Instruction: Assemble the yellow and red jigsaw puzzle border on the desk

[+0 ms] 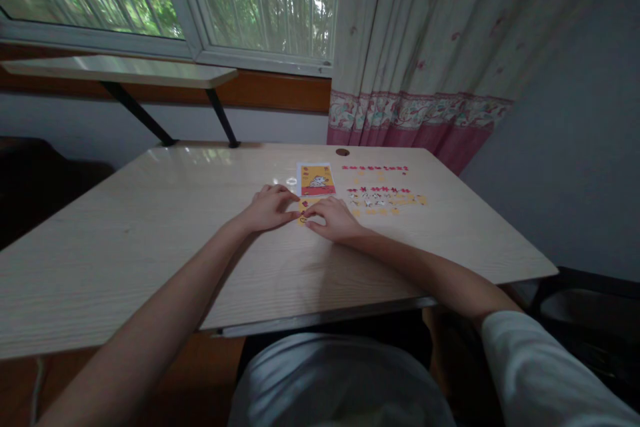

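Note:
A small patch of joined yellow jigsaw puzzle pieces with red and dark markings lies on the table, partly covered by fingers. My left hand rests at its left side, thumb and index finger apart and touching its edge. From the right, my right hand reaches over it, with thumb and index fingertips close together on a puzzle piece at the lower part. Just beyond the patch lies a picture card with a white animal on yellow and red.
Right of my hands, loose red pieces, white-patterned pieces and yellow pieces lie in rows. The wooden table carries a raised shelf at back left. A curtain hangs behind the table's back edge.

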Demonstrator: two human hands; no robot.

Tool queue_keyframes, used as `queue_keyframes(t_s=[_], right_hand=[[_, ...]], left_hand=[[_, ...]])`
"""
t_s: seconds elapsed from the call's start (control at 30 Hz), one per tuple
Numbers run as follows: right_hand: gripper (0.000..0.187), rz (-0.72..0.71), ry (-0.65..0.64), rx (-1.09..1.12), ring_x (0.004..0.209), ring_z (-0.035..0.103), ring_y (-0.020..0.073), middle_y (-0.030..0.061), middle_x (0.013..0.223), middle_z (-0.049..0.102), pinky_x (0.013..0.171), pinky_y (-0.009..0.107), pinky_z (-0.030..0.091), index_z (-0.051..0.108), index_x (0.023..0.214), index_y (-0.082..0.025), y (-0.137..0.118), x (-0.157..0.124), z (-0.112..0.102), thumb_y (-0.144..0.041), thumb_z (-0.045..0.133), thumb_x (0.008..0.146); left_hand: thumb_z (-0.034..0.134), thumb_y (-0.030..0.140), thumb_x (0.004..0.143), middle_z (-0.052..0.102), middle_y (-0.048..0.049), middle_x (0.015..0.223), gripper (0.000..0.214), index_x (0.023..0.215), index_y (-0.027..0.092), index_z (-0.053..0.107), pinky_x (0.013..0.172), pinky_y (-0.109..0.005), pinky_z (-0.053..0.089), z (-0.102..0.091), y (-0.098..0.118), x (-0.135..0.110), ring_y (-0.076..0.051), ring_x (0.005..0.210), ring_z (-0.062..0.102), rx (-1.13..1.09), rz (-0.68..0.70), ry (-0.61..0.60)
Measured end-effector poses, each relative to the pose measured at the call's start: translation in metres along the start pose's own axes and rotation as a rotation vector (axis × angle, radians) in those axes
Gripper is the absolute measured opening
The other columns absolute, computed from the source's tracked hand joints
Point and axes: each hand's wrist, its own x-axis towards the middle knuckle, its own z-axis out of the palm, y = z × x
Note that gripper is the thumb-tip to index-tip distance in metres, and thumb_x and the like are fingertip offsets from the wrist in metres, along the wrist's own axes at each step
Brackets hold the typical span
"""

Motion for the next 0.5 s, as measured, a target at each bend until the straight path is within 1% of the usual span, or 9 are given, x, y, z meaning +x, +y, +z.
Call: queue_keyframes(t_s=[0.13,0.3,0.5], right_hand=[[0.017,-0.052,-0.015,-0.021,0.107,0.057,0.0216,0.0040,0.109,0.071,0.095,0.039,0.035,0.071,0.103,-0.023,-0.0004,-0.0010,-0.0006,-0.028,0.063,0.089],[0.016,-0.063,0.000,-0.037,0.105,0.057,0.0217,0.0038,0.106,0.071,0.094,0.038,0.034,0.072,0.100,-0.023,0.0010,-0.0014,-0.0003,-0.028,0.062,0.089],[0.019,-0.075,-0.013,-0.071,0.104,0.056,0.0222,0.0047,0.107,0.071,0.094,0.039,0.034,0.073,0.103,-0.022,-0.0013,-0.0022,-0.0019,-0.030,0.061,0.090]], left_hand=[[0.060,0.056,0.078,0.059,-0.0108,0.120,0.050,0.117,0.025,0.068,0.098,-0.048,0.036,-0.0005,0.0016,-0.0005,-0.033,0.112,0.050,0.013,-0.006,0.004],[0.059,0.058,0.078,0.059,-0.0101,0.120,0.051,0.116,0.025,0.068,0.098,-0.048,0.036,0.0004,0.0023,-0.0011,-0.033,0.112,0.050,0.007,-0.011,0.017],[0.061,0.061,0.076,0.059,-0.0114,0.120,0.055,0.117,0.025,0.068,0.097,-0.050,0.036,0.0005,0.0015,-0.0013,-0.034,0.112,0.049,-0.013,-0.001,0.016]])
